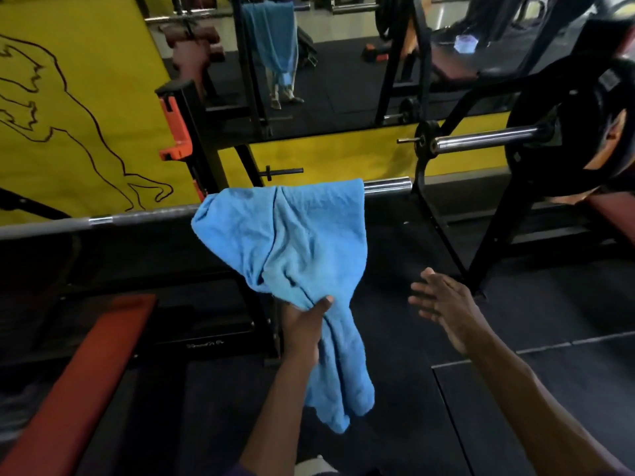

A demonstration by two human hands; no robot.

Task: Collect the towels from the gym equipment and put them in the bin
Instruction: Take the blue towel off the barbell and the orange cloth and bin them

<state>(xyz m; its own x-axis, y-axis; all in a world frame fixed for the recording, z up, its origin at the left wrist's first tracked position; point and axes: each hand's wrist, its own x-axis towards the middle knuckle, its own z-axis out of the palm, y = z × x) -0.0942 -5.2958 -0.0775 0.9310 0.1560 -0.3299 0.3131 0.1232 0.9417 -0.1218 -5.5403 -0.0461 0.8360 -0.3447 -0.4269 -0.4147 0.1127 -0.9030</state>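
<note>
Grip comes first: my left hand (304,317) is clenched on a bunched fold of the blue towel (292,242), thumb on top, low down where the cloth gathers, while my right hand (443,310) hovers near it, fingers spread and holding nothing. The towel's upper part is draped over the barbell (144,216), close to the bar's bare chrome end, and a long tail hangs past my left wrist toward the floor (515,407). To do this well, I reckon I should lift the cloth up and toward me, not drag it along the bar, so it slides off clean without catching on the rack post (192,132) to the left. My free right hand looks best used to gather the loose tail, so nothing trails on the floor or snags the red bench (79,365) beside me. Farther back another blue cloth (275,36) hangs among the frames; whether it is a second towel or a mirror's reflection I cannot tell. As for the bin, none is in view, so I cannot say where it stands or what already lies inside it
</note>
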